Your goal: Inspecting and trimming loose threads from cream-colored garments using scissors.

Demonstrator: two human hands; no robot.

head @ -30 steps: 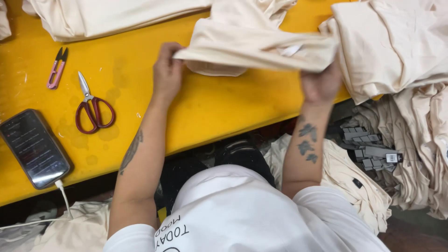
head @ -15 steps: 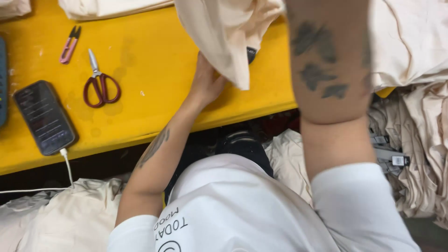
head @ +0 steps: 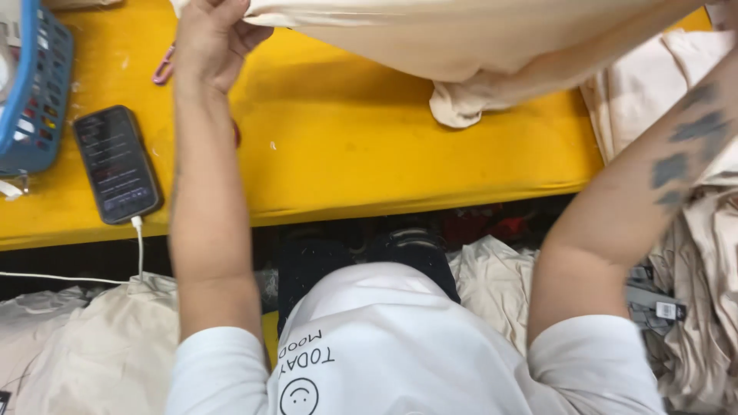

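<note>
Left hand (head: 211, 34) clamps the cream cotton garment (head: 461, 38) (held above the yellow table (head: 346, 146)); right hand out of view; black smartphone (head: 115, 163) lies below-left of the left hand.

White short-sleeved T-shirt (head: 400, 346) (smiley print), tattooed right forearm (head: 676, 146)

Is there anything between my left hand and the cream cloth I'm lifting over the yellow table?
Nothing visible is in the way. The left hand grips the edge of the cream cloth directly, above the yellow table. The right hand is out of frame; only its forearm shows.
</note>
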